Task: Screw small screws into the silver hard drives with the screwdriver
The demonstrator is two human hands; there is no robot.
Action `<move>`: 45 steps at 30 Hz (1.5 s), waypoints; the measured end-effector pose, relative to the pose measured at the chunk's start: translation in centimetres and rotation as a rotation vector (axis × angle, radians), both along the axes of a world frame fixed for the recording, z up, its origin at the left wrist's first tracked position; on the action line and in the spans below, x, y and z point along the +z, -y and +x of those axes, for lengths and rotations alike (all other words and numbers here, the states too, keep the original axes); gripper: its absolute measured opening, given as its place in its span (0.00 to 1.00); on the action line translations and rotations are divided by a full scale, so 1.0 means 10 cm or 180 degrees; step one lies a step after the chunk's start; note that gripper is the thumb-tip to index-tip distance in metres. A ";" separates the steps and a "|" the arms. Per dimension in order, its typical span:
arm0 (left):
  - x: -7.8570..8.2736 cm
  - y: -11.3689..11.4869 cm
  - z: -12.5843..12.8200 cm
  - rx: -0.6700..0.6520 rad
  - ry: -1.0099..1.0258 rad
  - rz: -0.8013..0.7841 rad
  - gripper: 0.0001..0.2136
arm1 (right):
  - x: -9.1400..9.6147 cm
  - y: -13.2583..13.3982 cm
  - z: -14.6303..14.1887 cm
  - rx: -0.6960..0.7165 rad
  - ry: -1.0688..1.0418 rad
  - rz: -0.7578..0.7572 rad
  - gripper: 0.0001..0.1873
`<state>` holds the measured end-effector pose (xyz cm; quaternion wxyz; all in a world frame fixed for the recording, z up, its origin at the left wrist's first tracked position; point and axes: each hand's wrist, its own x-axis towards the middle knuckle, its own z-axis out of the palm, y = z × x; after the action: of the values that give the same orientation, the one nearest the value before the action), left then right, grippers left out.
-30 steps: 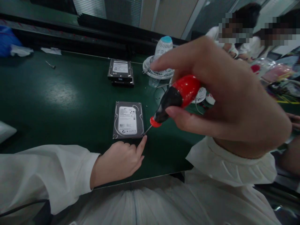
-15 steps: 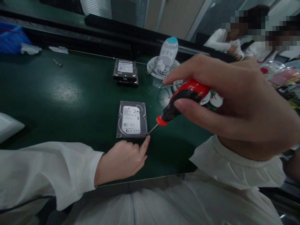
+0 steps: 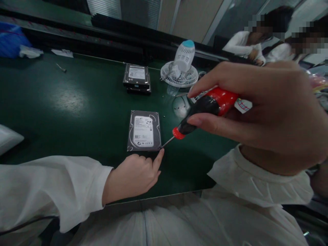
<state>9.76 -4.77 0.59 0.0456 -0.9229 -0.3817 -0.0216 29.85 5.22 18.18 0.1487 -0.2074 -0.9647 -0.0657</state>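
Right hand (image 3: 271, 116) pinched screwdriver (image 3: 205, 106) | left hand (image 3: 133, 173) pointed, grip unclear | hard drive (image 3: 143, 131) looked closed, corner work apparently underway, unfinished

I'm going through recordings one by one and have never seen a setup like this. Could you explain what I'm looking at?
There is no machine here: these are a person's bare hands, seen from a camera worn on the head, looking forward and down. The right hand holds a red and black screwdriver, its tip at the near right corner of a hard drive lying on a green table. The left hand holds no tool; its index finger points to that same corner. Farther back are stacked hard drives and what looks like a white fan.
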 end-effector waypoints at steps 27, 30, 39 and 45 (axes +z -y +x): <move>-0.01 -0.01 -0.01 0.0008 0.0043 -0.0064 0.27 | -0.02 0.01 0.02 0.0168 0.0028 -0.0501 0.20; -0.01 -0.01 0.00 0.0018 0.0031 -0.0073 0.27 | -0.02 0.03 0.00 -0.0036 0.0084 -0.0294 0.17; -0.01 -0.01 -0.01 -0.0012 0.0059 -0.0041 0.27 | -0.01 -0.02 0.02 0.0101 0.0077 -0.0423 0.16; -0.01 -0.02 -0.01 -0.0018 0.0119 0.0037 0.27 | 0.00 -0.02 0.03 0.0008 0.0110 -0.0206 0.16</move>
<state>9.68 -4.59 0.47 0.0438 -0.9231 -0.3797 -0.0413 30.13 5.39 18.14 0.1253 -0.2097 -0.9690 -0.0380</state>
